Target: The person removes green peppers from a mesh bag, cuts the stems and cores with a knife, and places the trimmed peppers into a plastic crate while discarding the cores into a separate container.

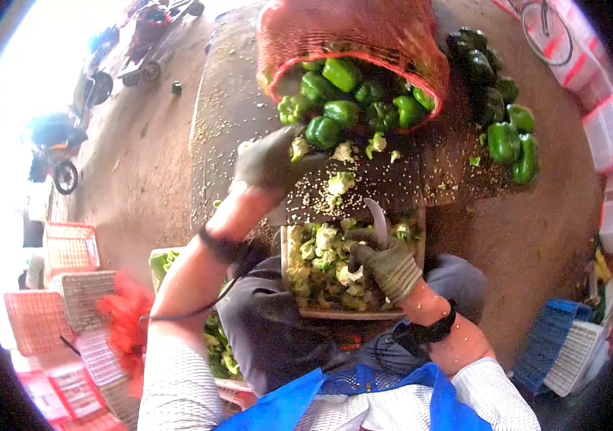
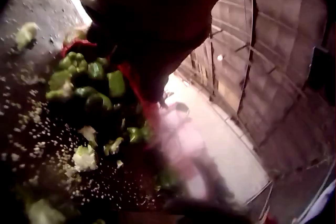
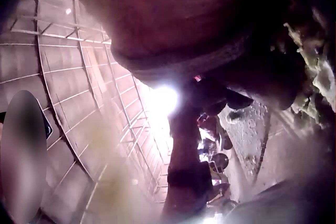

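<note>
In the head view my gloved left hand [image 1: 270, 159] is over the dark table, just short of the green bell peppers [image 1: 341, 113] spilling from the mouth of a red mesh sack [image 1: 353, 32]. It is blurred, and I cannot tell whether its fingers hold anything. A pale pepper core [image 1: 299, 149] shows right at its fingers. My gloved right hand [image 1: 392, 269] grips a knife with a curved blade [image 1: 377, 221], the tip pointing up toward the table. Below it, a crate [image 1: 349, 314] of pepper cores [image 1: 324, 248] sits between the knees. Another core [image 1: 340, 184] lies on the table.
Pale seeds [image 1: 314, 205] are scattered over the tabletop [image 1: 224, 93]. More whole peppers [image 1: 504, 142] are heaped at the right. A container of green pieces [image 1: 220, 345] stands by the left leg. Stacked plastic crates [image 1: 37, 320] are at far left, a blue crate [image 1: 550, 341] at right.
</note>
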The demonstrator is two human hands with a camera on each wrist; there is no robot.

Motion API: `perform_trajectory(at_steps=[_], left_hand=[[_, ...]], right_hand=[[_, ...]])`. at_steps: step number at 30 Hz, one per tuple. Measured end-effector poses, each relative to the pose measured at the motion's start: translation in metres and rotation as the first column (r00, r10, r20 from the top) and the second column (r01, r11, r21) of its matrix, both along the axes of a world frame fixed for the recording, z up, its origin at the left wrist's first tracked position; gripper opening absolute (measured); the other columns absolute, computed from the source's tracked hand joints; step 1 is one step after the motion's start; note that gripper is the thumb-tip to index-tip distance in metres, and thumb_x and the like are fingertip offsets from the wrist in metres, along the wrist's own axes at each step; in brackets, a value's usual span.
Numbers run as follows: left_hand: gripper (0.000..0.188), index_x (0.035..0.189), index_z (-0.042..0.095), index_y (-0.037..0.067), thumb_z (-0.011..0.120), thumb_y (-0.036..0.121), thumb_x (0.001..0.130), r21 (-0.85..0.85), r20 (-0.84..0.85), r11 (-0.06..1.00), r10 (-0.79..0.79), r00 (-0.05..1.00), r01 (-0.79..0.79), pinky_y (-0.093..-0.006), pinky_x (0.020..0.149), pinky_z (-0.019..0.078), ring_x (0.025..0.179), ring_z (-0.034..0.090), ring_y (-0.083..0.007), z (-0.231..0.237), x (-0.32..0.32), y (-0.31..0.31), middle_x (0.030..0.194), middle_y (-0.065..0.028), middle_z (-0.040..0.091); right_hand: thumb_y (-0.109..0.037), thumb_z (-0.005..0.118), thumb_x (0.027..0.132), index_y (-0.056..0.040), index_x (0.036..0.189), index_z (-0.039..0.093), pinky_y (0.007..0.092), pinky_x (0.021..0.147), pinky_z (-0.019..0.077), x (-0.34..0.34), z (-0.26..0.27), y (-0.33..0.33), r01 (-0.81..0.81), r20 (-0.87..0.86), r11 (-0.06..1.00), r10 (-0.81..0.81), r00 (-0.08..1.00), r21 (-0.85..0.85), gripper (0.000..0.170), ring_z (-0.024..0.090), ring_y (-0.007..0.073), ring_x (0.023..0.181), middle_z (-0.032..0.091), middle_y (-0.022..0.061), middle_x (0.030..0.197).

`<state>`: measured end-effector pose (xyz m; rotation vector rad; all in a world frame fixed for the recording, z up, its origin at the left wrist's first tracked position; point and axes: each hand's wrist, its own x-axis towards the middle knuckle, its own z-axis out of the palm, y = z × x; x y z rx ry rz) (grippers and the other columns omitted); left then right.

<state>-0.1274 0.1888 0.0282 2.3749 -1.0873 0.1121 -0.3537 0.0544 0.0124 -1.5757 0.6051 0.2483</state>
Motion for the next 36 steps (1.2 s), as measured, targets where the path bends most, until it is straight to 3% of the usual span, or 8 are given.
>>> perform_trajectory(at_steps=[4, 6, 9, 14, 18, 22, 30, 36], left_hand=[[0.058, 0.116, 0.065, 0.017, 0.068, 0.061, 0.078, 0.563, 0.029, 0.826, -0.009, 1.0, -0.008, -0.0417, 0.076, 0.0548, 0.09, 0.069, -0.0344, -0.075, 0.064, -0.089, 0.098, -0.0135, 0.071], [0.053, 0.112, 0.068, 0.018, 0.067, 0.059, 0.079, 0.556, -0.124, 0.831, 0.09, 0.988, -0.006, -0.0405, 0.079, 0.0547, 0.096, 0.068, -0.0326, -0.079, 0.072, -0.107, 0.105, -0.0132, 0.07], [0.042, 0.123, 0.06, 0.02, 0.063, 0.043, 0.088, 0.376, -0.198, 0.887, -0.204, 0.959, 0.267, -0.0416, 0.089, 0.0525, 0.107, 0.063, -0.0274, -0.091, 0.09, -0.101, 0.122, -0.0066, 0.064], [0.067, 0.131, 0.048, 0.004, 0.083, 0.017, 0.076, -0.373, -0.769, 0.925, -0.261, 0.583, -0.078, -0.0391, 0.103, 0.0464, 0.114, 0.056, -0.0223, -0.029, -0.016, -0.041, 0.127, -0.0113, 0.057], [0.092, 0.136, 0.043, 0.006, 0.093, 0.021, 0.06, -0.437, -0.739, 0.896, -0.311, 0.598, -0.075, -0.0363, 0.102, 0.0464, 0.118, 0.055, -0.0213, -0.018, -0.097, -0.004, 0.13, -0.0082, 0.057], [0.089, 0.133, 0.045, 0.003, 0.093, 0.017, 0.06, -0.323, -0.562, 0.946, -0.185, 0.806, -0.008, -0.0346, 0.099, 0.0474, 0.116, 0.056, -0.02, -0.004, -0.128, -0.008, 0.127, -0.0101, 0.058], [0.077, 0.126, 0.049, 0.004, 0.092, 0.017, 0.063, -0.426, -0.416, 0.904, -0.179, 0.891, -0.017, -0.0334, 0.092, 0.0509, 0.104, 0.06, -0.0185, -0.01, -0.125, -0.014, 0.113, -0.0087, 0.062], [0.085, 0.127, 0.047, 0.003, 0.095, 0.016, 0.058, -0.525, -0.613, 0.839, -0.259, 0.747, -0.14, -0.0317, 0.094, 0.0492, 0.106, 0.058, -0.0161, -0.016, -0.13, -0.016, 0.117, -0.0074, 0.06]], right_hand=[[-0.019, 0.06, 0.093, -0.0091, 0.137, 0.051, 0.0295, 0.075, 0.0535, -0.003, -0.014, -0.019, 0.042, 0.322, 0.997, -0.017, 0.947, -0.071, 0.046, 0.066, 0.0165, 0.083, 0.071, 0.0118, 0.105], [-0.022, 0.06, 0.093, -0.0077, 0.14, 0.047, 0.032, 0.079, 0.0529, -0.006, -0.014, -0.029, -0.001, 0.282, 0.999, 0.013, 0.959, -0.04, 0.051, 0.066, 0.02, 0.085, 0.07, 0.0126, 0.104], [-0.025, 0.06, 0.093, -0.0071, 0.14, 0.047, 0.0351, 0.082, 0.0522, -0.004, 0.0, -0.036, 0.009, 0.113, 0.992, -0.023, 0.993, 0.128, 0.052, 0.067, 0.0253, 0.089, 0.07, 0.0141, 0.102], [-0.026, 0.062, 0.092, -0.0072, 0.134, 0.054, 0.0343, 0.079, 0.0527, -0.014, 0.006, -0.036, 0.085, 0.335, 0.994, -0.06, 0.94, -0.061, 0.046, 0.068, 0.0261, 0.087, 0.071, 0.014, 0.098], [-0.023, 0.067, 0.089, -0.0055, 0.105, 0.069, 0.0356, 0.075, 0.0527, -0.021, 0.012, -0.029, 0.08, 0.244, 0.995, -0.09, 0.965, 0.052, 0.024, 0.068, 0.0255, 0.083, 0.071, 0.0129, 0.09], [-0.02, 0.068, 0.088, -0.0055, 0.111, 0.067, 0.0344, 0.073, 0.0525, -0.024, -0.01, -0.019, 0.114, 0.392, 0.99, -0.072, 0.917, -0.085, 0.027, 0.067, 0.021, 0.08, 0.071, 0.0125, 0.09], [-0.02, 0.066, 0.088, -0.0067, 0.106, 0.067, 0.0347, 0.067, 0.0495, -0.018, -0.021, 0.0, 0.123, 0.369, 0.99, -0.086, 0.925, -0.076, 0.023, 0.063, 0.0205, 0.073, 0.068, 0.0106, 0.085], [-0.016, 0.064, 0.084, -0.0075, 0.105, 0.067, 0.0371, 0.071, 0.0519, -0.004, -0.031, 0.008, 0.031, 0.439, 0.789, 0.308, 0.844, -0.614, 0.023, 0.066, 0.0276, 0.079, 0.069, 0.0121, 0.088]])
